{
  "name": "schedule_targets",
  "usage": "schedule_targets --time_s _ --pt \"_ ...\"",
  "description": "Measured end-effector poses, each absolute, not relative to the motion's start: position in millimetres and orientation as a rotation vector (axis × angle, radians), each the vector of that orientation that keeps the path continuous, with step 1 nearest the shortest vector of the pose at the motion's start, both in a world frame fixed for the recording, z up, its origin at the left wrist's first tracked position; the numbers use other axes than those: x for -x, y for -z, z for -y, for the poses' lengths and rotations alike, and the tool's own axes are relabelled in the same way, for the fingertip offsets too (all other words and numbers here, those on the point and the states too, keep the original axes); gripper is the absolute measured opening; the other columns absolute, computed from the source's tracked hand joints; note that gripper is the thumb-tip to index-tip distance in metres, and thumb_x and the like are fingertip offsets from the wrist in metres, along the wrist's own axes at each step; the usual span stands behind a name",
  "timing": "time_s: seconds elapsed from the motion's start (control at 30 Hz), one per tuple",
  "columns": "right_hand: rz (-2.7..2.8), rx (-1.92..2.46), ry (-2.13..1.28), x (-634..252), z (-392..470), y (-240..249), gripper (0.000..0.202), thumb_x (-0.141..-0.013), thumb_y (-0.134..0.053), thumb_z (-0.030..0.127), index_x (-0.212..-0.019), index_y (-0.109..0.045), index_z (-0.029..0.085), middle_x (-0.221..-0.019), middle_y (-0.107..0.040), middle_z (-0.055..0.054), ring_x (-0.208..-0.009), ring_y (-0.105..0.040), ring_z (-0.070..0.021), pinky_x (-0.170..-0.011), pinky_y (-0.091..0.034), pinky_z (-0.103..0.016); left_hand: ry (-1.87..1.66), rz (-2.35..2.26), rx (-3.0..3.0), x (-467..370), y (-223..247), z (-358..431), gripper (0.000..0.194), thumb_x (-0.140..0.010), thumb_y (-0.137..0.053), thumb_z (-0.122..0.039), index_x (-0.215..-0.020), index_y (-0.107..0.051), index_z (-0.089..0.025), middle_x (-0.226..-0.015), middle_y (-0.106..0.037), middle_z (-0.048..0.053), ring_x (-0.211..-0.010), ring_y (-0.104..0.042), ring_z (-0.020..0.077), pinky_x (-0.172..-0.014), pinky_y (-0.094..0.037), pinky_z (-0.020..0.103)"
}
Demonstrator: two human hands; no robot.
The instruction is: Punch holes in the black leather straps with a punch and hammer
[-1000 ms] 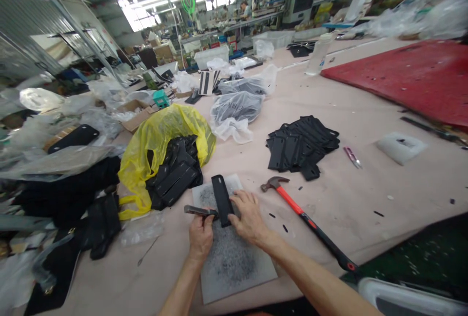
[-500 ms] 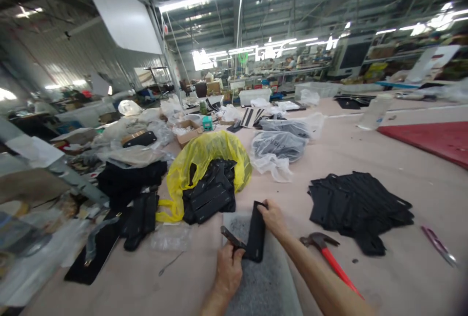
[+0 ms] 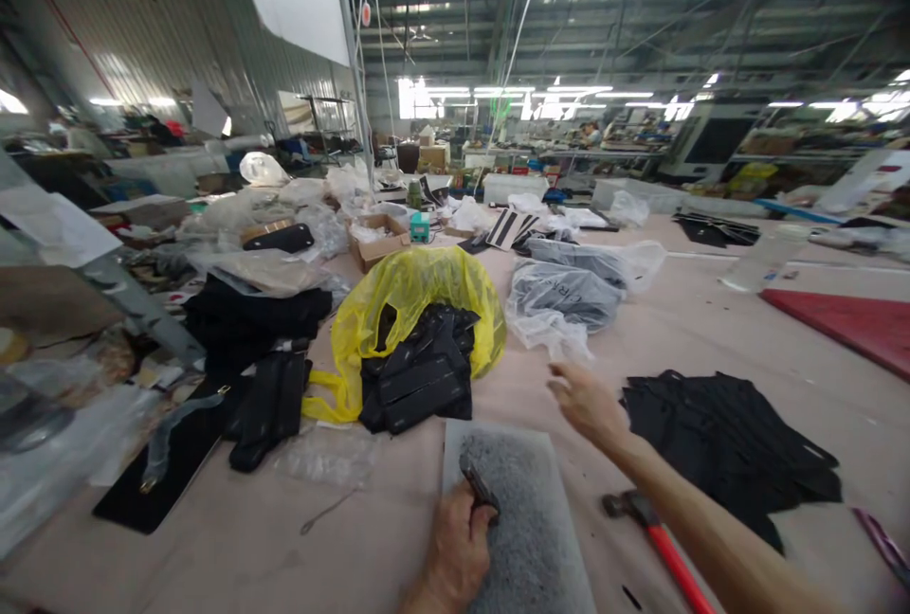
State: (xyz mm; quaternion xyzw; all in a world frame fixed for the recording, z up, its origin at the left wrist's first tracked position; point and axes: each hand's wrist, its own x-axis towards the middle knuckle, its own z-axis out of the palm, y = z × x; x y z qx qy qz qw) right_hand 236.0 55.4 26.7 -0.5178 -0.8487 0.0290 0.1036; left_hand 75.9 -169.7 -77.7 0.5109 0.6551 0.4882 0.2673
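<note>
My left hand (image 3: 455, 543) is closed around a short dark metal tool (image 3: 478, 481), which sticks up from the fist; I cannot make out its exact kind. Both are over a grey, speckled board (image 3: 530, 481). To the right, my right hand (image 3: 587, 398) reaches forward over the table with its fingers apart and nothing visible in them. Right of that hand lies a pile of black flat pieces (image 3: 725, 443). A claw hammer (image 3: 672, 562) with a red handle rests beside the board, partly behind my right forearm.
A yellow plastic bag (image 3: 419, 268) with black pieces (image 3: 419, 391) in its mouth stands beyond the board. Clear-wrapped bundles (image 3: 565, 297) are behind my right hand. Purple-handled snips (image 3: 882, 543) and a red sheet (image 3: 846, 325) lie at the right, black strips (image 3: 270, 406) at the left.
My right hand has let go of the black piece and moved right and forward. That piece is gone from the board. My left hand still grips the metal tool; the view has shifted slightly.
</note>
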Motion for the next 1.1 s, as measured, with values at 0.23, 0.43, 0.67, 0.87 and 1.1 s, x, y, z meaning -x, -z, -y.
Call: schedule_targets --time_s 0.23,0.43,0.67,0.87,1.1 --pt "2.808 0.854 -0.195 -34.2 -16.3 -0.5 0.047 -0.080 -0.064 0.024 -0.126 -0.056 0.022 -0.128 -0.058 -0.010 -0.119 -0.046 -0.0268 -0.104 -0.025 -0.043 -1.278 -1.889 -1.383 -78.9 91.3 172.7 0.030 -0.080 -0.050 -0.017 -0.103 -0.069 -0.014 -0.098 -0.073 0.014 -0.093 -0.067 0.0269 -0.083 -0.053 0.038" --pt "2.840 0.753 -0.256 -14.9 -23.5 -7.0 0.016 -0.075 -0.064 0.016 -0.090 -0.066 0.015 -0.101 -0.064 -0.013 -0.104 -0.052 -0.0271 -0.098 -0.028 -0.041 -1.312 -1.869 -1.407 -79.8 92.3 167.9 0.032 -0.079 -0.049 -0.014 -0.103 -0.069 -0.016 -0.096 -0.074 0.012 -0.088 -0.069 0.0245 -0.080 -0.054 0.034" --pt "2.477 1.140 -0.486 -103.8 -33.8 -34.7 0.023 -0.093 -0.043 0.029 -0.096 -0.062 0.018 -0.096 -0.066 -0.010 -0.088 -0.059 -0.0205 -0.078 -0.039 -0.031 -1.307 -1.826 -1.446 -75.2 78.7 167.4 0.026 -0.083 -0.048 -0.020 -0.098 -0.069 -0.015 -0.092 -0.074 0.012 -0.087 -0.070 0.0248 -0.080 -0.056 0.036" --pt "2.001 1.454 -0.885 -230.6 37.1 1.7 0.045 -0.087 -0.045 0.028 -0.131 -0.047 0.016 -0.071 -0.064 0.002 -0.061 -0.059 -0.0158 -0.056 -0.041 -0.025 -1.324 -1.771 -1.453 -70.0 78.4 164.1 0.024 -0.085 -0.048 -0.024 -0.095 -0.069 -0.016 -0.090 -0.075 0.010 -0.086 -0.071 0.0234 -0.080 -0.057 0.036" --pt "1.582 1.465 -1.304 -271.8 106.7 40.8 0.059 -0.078 -0.052 0.020 -0.136 -0.045 0.018 -0.074 -0.063 0.002 -0.060 -0.057 -0.0153 -0.055 -0.043 -0.025 -1.320 -1.787 -1.430 -70.9 71.5 164.2 0.023 -0.084 -0.053 -0.030 -0.093 -0.070 -0.018 -0.091 -0.075 0.008 -0.087 -0.071 0.0240 -0.079 -0.057 0.035"
